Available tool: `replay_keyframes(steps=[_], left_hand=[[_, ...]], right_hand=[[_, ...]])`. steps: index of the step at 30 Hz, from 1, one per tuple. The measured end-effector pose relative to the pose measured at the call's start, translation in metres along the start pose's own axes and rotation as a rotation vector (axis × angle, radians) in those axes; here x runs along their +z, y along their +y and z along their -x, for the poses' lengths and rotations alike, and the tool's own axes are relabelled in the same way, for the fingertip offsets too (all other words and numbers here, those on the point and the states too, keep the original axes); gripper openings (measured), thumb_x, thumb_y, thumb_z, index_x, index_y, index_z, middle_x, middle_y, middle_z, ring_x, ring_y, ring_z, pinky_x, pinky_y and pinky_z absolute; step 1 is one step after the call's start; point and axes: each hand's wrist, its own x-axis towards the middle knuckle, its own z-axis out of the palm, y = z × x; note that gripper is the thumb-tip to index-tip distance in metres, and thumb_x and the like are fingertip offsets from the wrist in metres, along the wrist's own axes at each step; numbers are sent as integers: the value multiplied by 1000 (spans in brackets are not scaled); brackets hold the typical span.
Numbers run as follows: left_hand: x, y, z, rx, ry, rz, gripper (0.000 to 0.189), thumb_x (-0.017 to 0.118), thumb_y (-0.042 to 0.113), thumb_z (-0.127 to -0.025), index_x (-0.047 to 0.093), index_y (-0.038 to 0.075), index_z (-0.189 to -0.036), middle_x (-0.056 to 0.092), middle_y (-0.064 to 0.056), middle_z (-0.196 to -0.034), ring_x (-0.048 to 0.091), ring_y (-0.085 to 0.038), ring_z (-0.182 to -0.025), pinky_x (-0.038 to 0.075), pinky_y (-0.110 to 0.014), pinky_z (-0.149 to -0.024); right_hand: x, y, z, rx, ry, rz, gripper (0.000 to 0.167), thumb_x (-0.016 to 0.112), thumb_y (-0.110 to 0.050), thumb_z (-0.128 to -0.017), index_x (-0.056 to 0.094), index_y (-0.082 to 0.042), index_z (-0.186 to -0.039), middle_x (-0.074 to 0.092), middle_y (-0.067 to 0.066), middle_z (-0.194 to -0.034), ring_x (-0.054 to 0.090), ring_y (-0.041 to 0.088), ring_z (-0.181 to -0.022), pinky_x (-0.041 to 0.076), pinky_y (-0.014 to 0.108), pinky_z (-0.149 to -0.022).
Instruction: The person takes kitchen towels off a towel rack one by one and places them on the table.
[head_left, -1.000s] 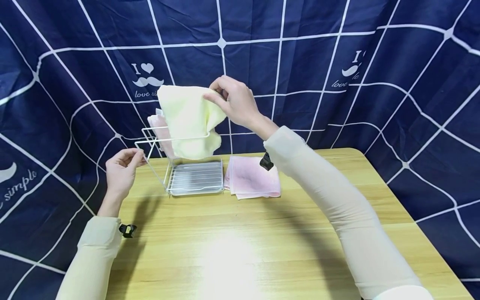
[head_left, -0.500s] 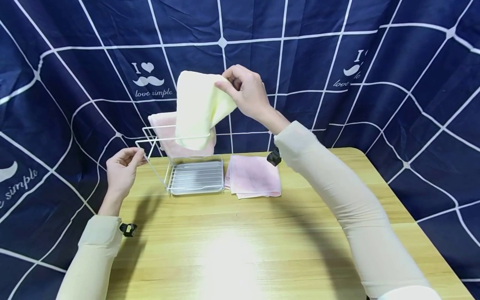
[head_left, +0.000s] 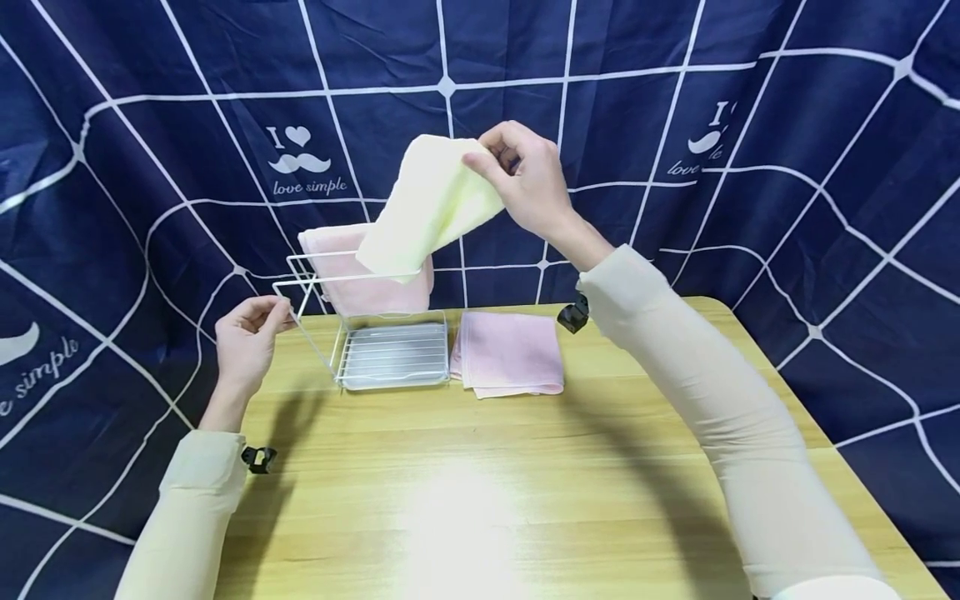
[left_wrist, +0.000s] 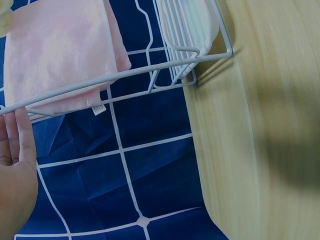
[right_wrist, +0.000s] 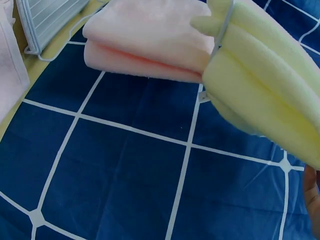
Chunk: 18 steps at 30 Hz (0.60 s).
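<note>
A white wire rack (head_left: 322,281) stands at the table's back left, and my left hand (head_left: 247,342) pinches its upper left side. In the left wrist view, the fingers (left_wrist: 25,135) meet the rack's wire. My right hand (head_left: 528,179) pinches a folded yellow towel (head_left: 438,196) by its upper right corner, up in the air. The towel slants down to the left, and its lower end is at the rack's top front bar. Behind it a folded pink towel (head_left: 375,283) hangs on the rack's back bar. Another pink towel (head_left: 510,354) lies folded on the table, right of the rack.
A shallow grey tray (head_left: 393,354) sits at the rack's base. The wooden table (head_left: 360,492) extends toward me. A dark blue curtain (head_left: 622,108) with white lines hangs behind the table and on both sides.
My right hand has moved up and to the right with the yellow towel, which has swung to a slant. More of the hanging pink towel shows. My left hand has stayed on the rack.
</note>
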Motion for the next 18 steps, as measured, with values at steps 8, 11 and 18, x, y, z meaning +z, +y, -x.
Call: replay_keyframes(steps=[8, 11, 18], left_hand=[[-2, 0, 1, 3, -2, 0, 12, 71, -8, -95, 75, 1, -89, 77, 4, -74, 74, -3, -64, 66, -16, -66], [-2, 1, 1, 4, 0, 2, 5, 74, -5, -95, 74, -3, -90, 77, 2, -75, 74, -4, -65, 66, -17, -66], [0, 2, 1, -15, -6, -5, 18, 68, -10, -96, 75, 5, -88, 77, 5, -74, 73, -3, -65, 66, -16, -66]], right_hand=[[-20, 1, 0, 27, 54, -17, 25, 81, -23, -95, 75, 1, -98, 58, -20, -73, 54, 1, -63, 42, 16, -57], [-29, 1, 0, 43, 71, -13, 25, 81, -22, -95, 74, 1, -97, 57, -22, -71, 53, 1, -62, 40, 16, -56], [-51, 6, 5, 64, 55, 7, 22, 81, -22, -94, 74, -1, -94, 57, -20, -69, 50, 3, -59, 37, 18, -52]])
